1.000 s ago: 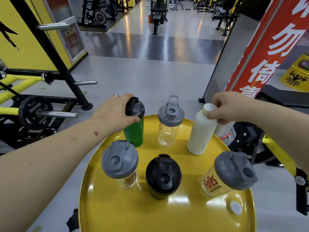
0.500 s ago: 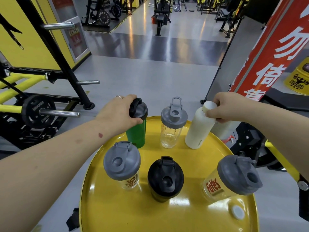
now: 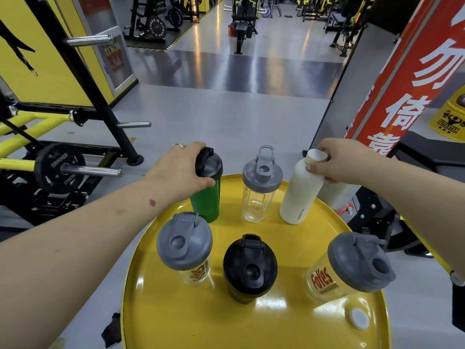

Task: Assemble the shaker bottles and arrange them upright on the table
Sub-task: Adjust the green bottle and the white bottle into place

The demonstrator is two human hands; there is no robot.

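Several shaker bottles stand upright on a round yellow table [image 3: 251, 328]. My left hand [image 3: 176, 170] grips the black lid of the green bottle [image 3: 207, 201] at the back left. My right hand [image 3: 337, 161] holds the neck of the white bottle [image 3: 298, 197] at the back right, which leans slightly. Between them stands a clear bottle with a grey lid [image 3: 260, 183]. In the front row are a grey-lidded clear bottle [image 3: 185, 245], a black bottle [image 3: 249, 267] and a grey-lidded clear bottle with red lettering [image 3: 352, 267].
A small white cap [image 3: 359, 319] sits in the table's surface at the front right. A weight rack with plates [image 3: 59, 167] stands on the left, a red banner [image 3: 402, 79] and black equipment on the right. Grey gym floor stretches ahead.
The white bottle has shifted left along the back row, closer to the clear bottle. My left hand stays on the green bottle's lid.
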